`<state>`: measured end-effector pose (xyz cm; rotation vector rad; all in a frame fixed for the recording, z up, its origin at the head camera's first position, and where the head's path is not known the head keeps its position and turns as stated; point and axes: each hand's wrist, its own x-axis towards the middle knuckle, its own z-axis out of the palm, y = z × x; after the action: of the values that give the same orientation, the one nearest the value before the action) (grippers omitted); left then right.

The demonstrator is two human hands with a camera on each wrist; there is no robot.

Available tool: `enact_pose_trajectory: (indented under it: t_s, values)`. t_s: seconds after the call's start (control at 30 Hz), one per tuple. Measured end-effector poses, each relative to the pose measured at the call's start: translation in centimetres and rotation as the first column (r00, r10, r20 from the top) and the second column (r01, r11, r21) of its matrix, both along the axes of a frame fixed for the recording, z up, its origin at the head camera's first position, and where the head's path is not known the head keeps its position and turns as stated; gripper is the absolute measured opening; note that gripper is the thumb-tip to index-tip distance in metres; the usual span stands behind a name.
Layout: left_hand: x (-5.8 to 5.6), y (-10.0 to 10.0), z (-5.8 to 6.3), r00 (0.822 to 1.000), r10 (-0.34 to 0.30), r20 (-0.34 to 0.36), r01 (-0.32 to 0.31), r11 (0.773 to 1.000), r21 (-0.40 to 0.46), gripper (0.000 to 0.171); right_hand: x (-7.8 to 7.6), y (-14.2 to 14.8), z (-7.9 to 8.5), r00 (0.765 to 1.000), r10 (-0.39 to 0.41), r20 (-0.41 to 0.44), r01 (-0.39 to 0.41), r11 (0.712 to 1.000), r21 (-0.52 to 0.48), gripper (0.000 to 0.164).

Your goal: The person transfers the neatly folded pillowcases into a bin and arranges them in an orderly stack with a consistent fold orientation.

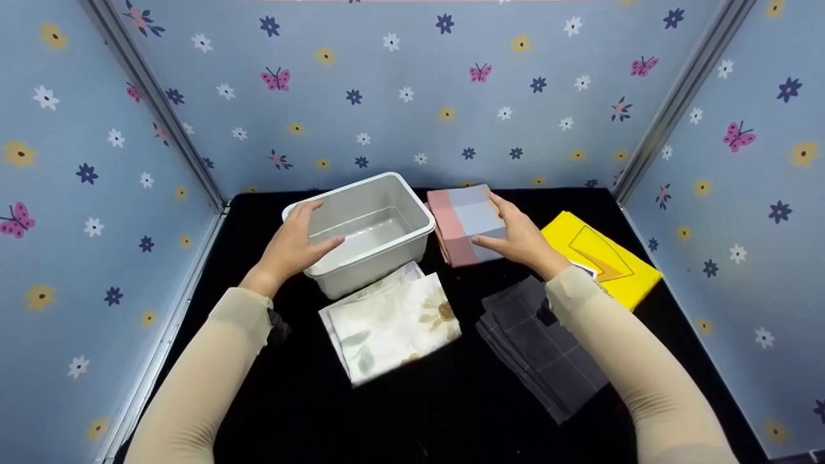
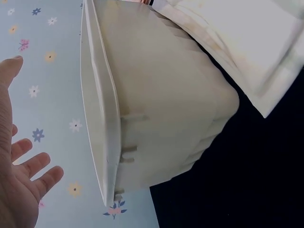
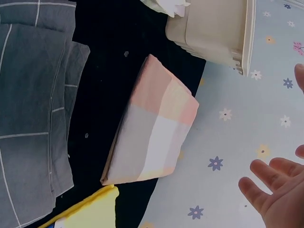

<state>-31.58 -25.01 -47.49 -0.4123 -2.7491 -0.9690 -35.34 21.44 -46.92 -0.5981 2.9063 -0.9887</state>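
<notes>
A pale grey plastic bin (image 1: 361,267) stands at the back, left of the middle, its inside bare. My left hand (image 1: 290,241) hovers over its left end, fingers spread and holding nothing; the left wrist view shows that hand (image 2: 23,166) apart from the bin's rim (image 2: 107,104). Above a folded pink and blue-grey checked cloth (image 1: 464,222) is my right hand (image 1: 519,235), thumb and fingers apart. In the right wrist view this hand (image 3: 275,194) is off to the side of the checked cloth (image 3: 156,128), with nothing in its grasp.
A folded white floral cloth (image 1: 393,328) lies in front of the bin. A dark grey cloth with thin lines (image 1: 535,348) lies partly under the right forearm. Beyond it is a yellow folded packet or cloth (image 1: 606,258). Flower-patterned walls (image 1: 412,96) enclose the black table (image 1: 399,425).
</notes>
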Motion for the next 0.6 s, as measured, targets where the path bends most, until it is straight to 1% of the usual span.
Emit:
enact_pose_trajectory:
  t_s: [0.23, 0.43, 0.6]
  values:
    - [0.6, -1.3, -0.5, 0.998, -0.001, 0.055, -0.001, 1.0, 0.024, 0.091, 0.2, -0.7, -0.3, 1.0, 0.005, 0.026, -0.005, 1.0, -0.01, 0.104]
    - [1.2, -1.9, -1.2, 0.998, 0.013, 0.057, -0.015, 0.999, 0.042, 0.089, 0.4, -1.3, -0.8, 1.0, 0.014, 0.015, -0.014, 1.0, -0.012, 0.1]
    - [1.8, -2.5, -1.8, 0.998, 0.017, 0.066, -0.021, 0.999, 0.048, 0.088, 0.5, -1.6, -1.5, 0.999, 0.032, 0.011, -0.031, 0.999, -0.032, 0.099]
